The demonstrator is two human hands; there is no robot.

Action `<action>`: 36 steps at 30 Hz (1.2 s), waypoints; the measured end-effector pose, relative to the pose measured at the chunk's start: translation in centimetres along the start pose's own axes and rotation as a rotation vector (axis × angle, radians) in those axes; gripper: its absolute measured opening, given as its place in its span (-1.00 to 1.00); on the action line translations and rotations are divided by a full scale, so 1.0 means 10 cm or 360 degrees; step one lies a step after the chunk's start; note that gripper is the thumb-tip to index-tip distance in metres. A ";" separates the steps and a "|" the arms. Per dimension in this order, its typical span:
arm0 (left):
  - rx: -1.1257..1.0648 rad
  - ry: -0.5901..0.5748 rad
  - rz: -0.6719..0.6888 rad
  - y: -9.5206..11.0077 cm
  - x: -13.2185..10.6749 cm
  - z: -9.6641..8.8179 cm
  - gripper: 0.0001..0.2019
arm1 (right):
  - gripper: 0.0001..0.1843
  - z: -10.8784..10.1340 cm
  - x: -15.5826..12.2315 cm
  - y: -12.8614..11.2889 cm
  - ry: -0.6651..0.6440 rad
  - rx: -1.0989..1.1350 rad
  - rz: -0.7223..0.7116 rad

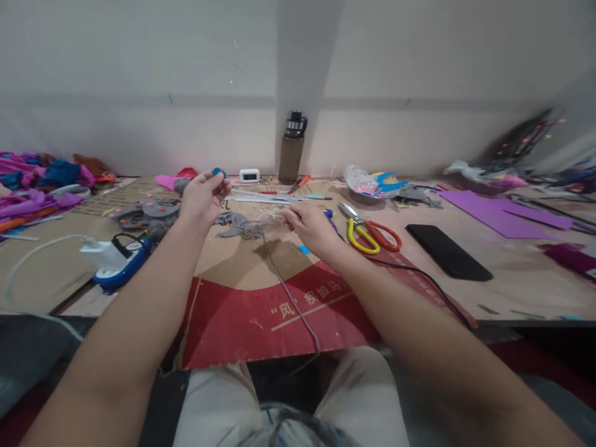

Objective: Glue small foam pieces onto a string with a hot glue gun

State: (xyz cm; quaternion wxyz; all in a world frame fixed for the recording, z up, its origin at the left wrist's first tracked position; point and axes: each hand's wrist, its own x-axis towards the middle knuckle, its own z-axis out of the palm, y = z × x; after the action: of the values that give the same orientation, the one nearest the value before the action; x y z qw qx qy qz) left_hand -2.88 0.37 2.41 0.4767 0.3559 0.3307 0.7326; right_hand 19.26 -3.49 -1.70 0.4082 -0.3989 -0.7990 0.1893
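Note:
My left hand [205, 195] is raised over the cardboard, thumb and fingers pinching a small blue round piece [219, 173]. My right hand [305, 226] is closed, its fingertips beside some crinkled clear plastic [272, 217]. Whether those fingers hold the plastic or something finer, I cannot make out. Below and between the hands lie grey fabric scraps [235, 225]. A grey cord [286, 288] runs from them over the red-printed cardboard [228, 323] to its front edge. A small light-blue scrap [303, 249] lies under my right wrist.
Scissors [367, 230] with yellow and red handles and a black phone [447, 251] lie at right. A blue power strip [123, 267] with a white plug sits at left. Behind stand a bottle [292, 152], a small white clock [249, 176] and a bowl [370, 197] of scraps.

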 end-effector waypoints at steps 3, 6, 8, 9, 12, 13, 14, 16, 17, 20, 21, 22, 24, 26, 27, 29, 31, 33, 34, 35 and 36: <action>-0.0028 0.0097 -0.0008 0.01 0.06 -0.06 -0.89 | -0.88 0.06 0.08 0.04 0.0083 -0.0071 -0.0045; 0.0007 0.0159 -0.0039 0.00 0.10 -0.10 -0.89 | -0.88 0.14 0.24 0.05 -0.0028 -0.0221 -0.0108; 0.0026 0.0179 -0.0027 -0.01 0.11 -0.12 -0.89 | -0.87 0.22 0.39 0.04 -0.0114 -0.0342 -0.0132; 0.0032 0.0186 -0.0021 -0.01 0.11 -0.12 -0.89 | -0.85 0.27 0.47 0.04 -0.0158 -0.0398 -0.0133; 0.0049 0.0208 -0.0020 -0.03 0.09 -0.13 -0.90 | -0.80 0.45 0.66 0.07 -0.0346 -0.0559 -0.0067; 0.0055 0.0209 -0.0021 -0.03 0.09 -0.13 -0.90 | -0.78 0.52 0.70 0.09 -0.0413 -0.0610 -0.0025; 0.0057 0.0206 -0.0017 -0.03 0.08 -0.13 -0.90 | -0.77 0.58 0.74 0.10 -0.0463 -0.0654 0.0013; 0.0055 0.0199 -0.0002 -0.04 0.07 -0.12 -0.90 | -0.79 0.69 0.77 0.12 -0.0526 -0.0713 0.0073; 0.0055 0.0197 0.0005 -0.04 0.06 -0.11 -0.90 | -0.81 0.74 0.77 0.13 -0.0536 -0.0729 0.0094; 0.0072 0.0190 0.0022 -0.03 0.04 -0.09 -0.90 | -0.87 0.81 0.73 0.10 -0.0518 -0.0767 0.0144; 0.0080 0.0187 0.0024 -0.03 0.03 -0.08 -0.90 | -0.86 0.82 0.72 0.09 -0.0489 -0.0777 0.0151; 0.0087 0.0185 0.0025 -0.03 0.03 -0.08 -0.90 | -0.85 0.81 0.71 0.08 -0.0450 -0.0781 0.0151; 0.0099 0.0171 0.0020 -0.03 0.01 -0.07 -0.90 | -0.83 0.78 0.69 0.06 -0.0364 -0.0769 0.0127; 0.0112 0.0142 0.0018 -0.04 0.00 -0.07 -0.91 | -0.81 0.74 0.67 0.05 -0.0287 -0.0741 0.0085; 0.0121 0.0121 0.0020 -0.05 0.00 -0.07 -0.91 | -0.81 0.71 0.67 0.05 -0.0260 -0.0733 0.0062; 0.0158 0.0092 0.0033 -0.08 0.01 -0.08 -0.89 | -0.84 0.66 0.69 0.04 -0.0212 -0.0701 0.0021; 0.0235 0.0067 0.0047 -0.12 0.02 -0.09 -0.88 | -0.89 0.62 0.73 0.03 -0.0097 -0.0593 -0.0004; 0.0353 0.0017 0.0045 -0.17 0.04 -0.11 -0.88 | -0.94 0.56 0.79 0.00 0.0095 -0.0385 -0.0017; 0.0411 -0.0009 0.0028 -0.18 0.04 -0.11 -0.88 | -0.96 0.53 0.83 -0.01 0.0199 -0.0250 -0.0015; 0.0454 -0.0035 -0.0001 -0.19 0.04 -0.12 -0.89 | -0.97 0.50 0.88 -0.03 0.0286 -0.0106 -0.0006; 0.0478 -0.0064 -0.0038 -0.19 0.04 -0.12 -0.89 | -0.96 0.46 0.92 -0.05 0.0347 0.0042 0.0009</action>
State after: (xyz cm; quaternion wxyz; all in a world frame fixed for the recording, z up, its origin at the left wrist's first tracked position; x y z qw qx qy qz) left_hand -3.11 1.17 0.29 0.4333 0.4337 0.4313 0.6619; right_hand 12.12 3.56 0.47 0.4972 -0.4140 -0.7462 0.1566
